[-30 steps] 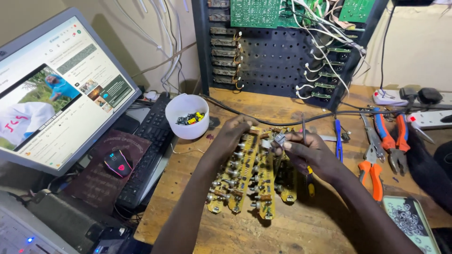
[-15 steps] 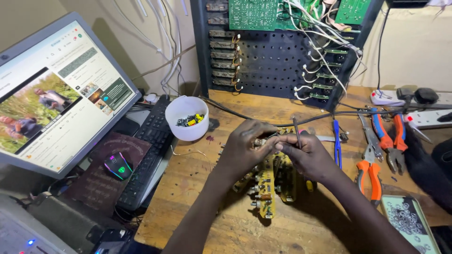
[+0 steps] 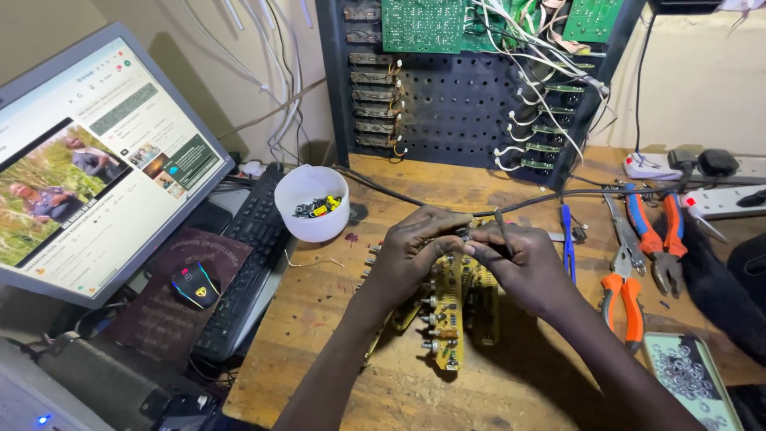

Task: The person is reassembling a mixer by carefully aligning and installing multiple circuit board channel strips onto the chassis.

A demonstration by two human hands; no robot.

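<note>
Left of hands point(image 3: 471, 255): white cup point(image 3: 312, 201), keyboard point(image 3: 243, 271); right: pliers point(image 3: 626, 291).

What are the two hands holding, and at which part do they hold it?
Both the left hand and right hand pinch a small part at the top edge of the yellow circuit board. What the part is cannot be told.

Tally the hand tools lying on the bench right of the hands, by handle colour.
Orange-handled pliers: 1
Red-and-blue-handled pliers: 1
Blue-handled screwdriver: 1
Total: 3
Both the left hand and the right hand are on the yellow circuit board, not on these tools.
</note>
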